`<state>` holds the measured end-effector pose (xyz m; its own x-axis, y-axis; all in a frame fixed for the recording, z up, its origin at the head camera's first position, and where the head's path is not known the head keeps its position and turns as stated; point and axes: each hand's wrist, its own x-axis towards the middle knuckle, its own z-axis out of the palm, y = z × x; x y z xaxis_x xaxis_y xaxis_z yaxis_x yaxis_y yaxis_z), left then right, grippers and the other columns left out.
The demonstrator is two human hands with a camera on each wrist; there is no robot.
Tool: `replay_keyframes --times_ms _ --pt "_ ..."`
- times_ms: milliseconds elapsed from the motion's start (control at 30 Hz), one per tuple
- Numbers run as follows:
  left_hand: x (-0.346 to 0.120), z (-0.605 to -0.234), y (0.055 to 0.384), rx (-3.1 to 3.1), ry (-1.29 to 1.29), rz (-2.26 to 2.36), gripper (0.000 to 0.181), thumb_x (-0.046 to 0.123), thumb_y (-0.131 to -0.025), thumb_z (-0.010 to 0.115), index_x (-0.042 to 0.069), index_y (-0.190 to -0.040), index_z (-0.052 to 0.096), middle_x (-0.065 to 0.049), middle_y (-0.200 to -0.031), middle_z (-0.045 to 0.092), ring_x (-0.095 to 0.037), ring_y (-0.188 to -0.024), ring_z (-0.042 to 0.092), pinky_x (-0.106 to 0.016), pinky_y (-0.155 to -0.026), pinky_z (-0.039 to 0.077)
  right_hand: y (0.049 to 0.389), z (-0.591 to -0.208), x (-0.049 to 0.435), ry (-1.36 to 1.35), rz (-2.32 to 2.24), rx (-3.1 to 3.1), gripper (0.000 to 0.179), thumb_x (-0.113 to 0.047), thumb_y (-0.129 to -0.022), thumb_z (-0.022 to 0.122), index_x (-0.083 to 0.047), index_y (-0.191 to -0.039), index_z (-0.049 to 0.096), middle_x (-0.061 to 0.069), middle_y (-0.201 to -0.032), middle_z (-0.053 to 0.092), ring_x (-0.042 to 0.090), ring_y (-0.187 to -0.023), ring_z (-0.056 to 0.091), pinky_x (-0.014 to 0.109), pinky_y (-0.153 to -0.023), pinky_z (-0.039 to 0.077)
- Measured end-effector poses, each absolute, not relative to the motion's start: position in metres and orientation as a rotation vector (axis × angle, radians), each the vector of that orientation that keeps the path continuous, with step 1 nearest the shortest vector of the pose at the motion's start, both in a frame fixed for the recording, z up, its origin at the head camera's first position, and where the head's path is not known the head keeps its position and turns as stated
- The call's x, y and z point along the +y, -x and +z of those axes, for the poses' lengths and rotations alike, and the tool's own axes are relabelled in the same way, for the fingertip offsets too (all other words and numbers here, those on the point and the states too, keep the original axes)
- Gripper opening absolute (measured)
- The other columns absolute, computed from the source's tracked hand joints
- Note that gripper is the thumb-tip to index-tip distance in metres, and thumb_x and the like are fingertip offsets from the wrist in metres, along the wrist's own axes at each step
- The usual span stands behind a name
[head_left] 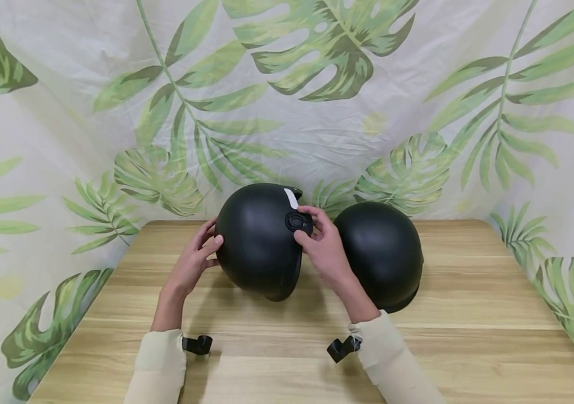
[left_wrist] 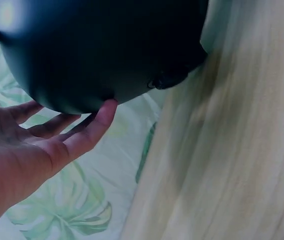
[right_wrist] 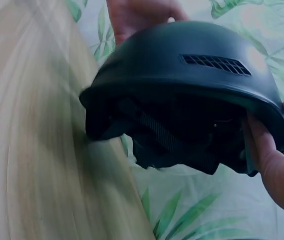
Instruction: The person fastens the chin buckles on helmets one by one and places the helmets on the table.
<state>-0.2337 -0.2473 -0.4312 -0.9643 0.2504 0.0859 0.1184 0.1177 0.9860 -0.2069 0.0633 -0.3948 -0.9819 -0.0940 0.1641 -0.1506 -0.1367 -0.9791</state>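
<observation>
A matte black helmet (head_left: 256, 241) is held raised over the table, tilted on its side with its opening toward the right. My left hand (head_left: 191, 264) grips its rounded shell from the left, thumb and fingers spread around the curve. At the opposite side, my right hand (head_left: 326, 247) pinches the rim beside a round black disc (head_left: 297, 221) and a white strip (head_left: 291, 198). The right wrist view shows a mesh-covered vent (right_wrist: 215, 64) and dark straps (right_wrist: 156, 130) inside the opening, with fingers reaching under the rim.
A second black helmet (head_left: 380, 252) rests dome-up on the wooden table (head_left: 468, 348), just right of my right forearm. Behind the table hangs a leaf-print cloth (head_left: 317, 129). Black wrist mounts (head_left: 197, 344) sit at both cuffs.
</observation>
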Motion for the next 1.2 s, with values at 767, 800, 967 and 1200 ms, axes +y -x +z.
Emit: replay_keyframes --times_ms 767,800,967,1200 --pt "-0.227 -0.445 0.240 2.092 -0.246 2.024 0.071 0.048 -0.113 0.045 0.015 -0.170 0.020 -0.022 -0.168 0.029 -0.044 -0.153 0.036 -0.063 -0.106 0.050 0.212 -0.417 0.076 -0.205 2.133 -2.147 0.059 -0.021 -0.099 0.079 -0.020 -0.152 0.054 0.011 -0.151 0.052 0.029 -0.126 0.063 0.041 -0.106 0.056" --pt "-0.228 -0.444 0.239 2.122 -0.232 2.009 0.072 0.048 -0.112 0.045 0.015 -0.171 0.020 -0.022 -0.168 0.029 -0.044 -0.154 0.036 -0.067 -0.108 0.048 0.212 -0.418 0.075 -0.210 2.124 -2.174 0.061 -0.024 -0.098 0.080 -0.022 -0.153 0.053 0.010 -0.154 0.050 0.030 -0.135 0.059 0.046 -0.112 0.052" --pt "-0.237 -0.440 0.238 2.255 -0.168 1.937 0.076 0.045 -0.110 0.050 0.018 -0.173 0.017 -0.024 -0.170 0.030 -0.043 -0.156 0.034 -0.080 -0.114 0.038 0.212 -0.425 0.072 -0.241 2.083 -2.300 0.067 -0.031 -0.099 0.077 -0.028 -0.160 0.047 0.003 -0.170 0.037 0.027 -0.163 0.029 0.059 -0.130 0.030" --pt "-0.242 -0.435 0.238 2.322 -0.166 1.861 0.076 0.048 -0.109 0.053 0.020 -0.172 0.021 -0.021 -0.171 0.032 -0.039 -0.153 0.037 -0.066 -0.104 0.049 0.212 -0.427 0.074 -0.222 1.958 -2.468 0.073 -0.044 -0.098 0.077 -0.033 -0.162 0.043 0.008 -0.172 0.035 0.033 -0.164 0.030 0.061 -0.128 0.033"
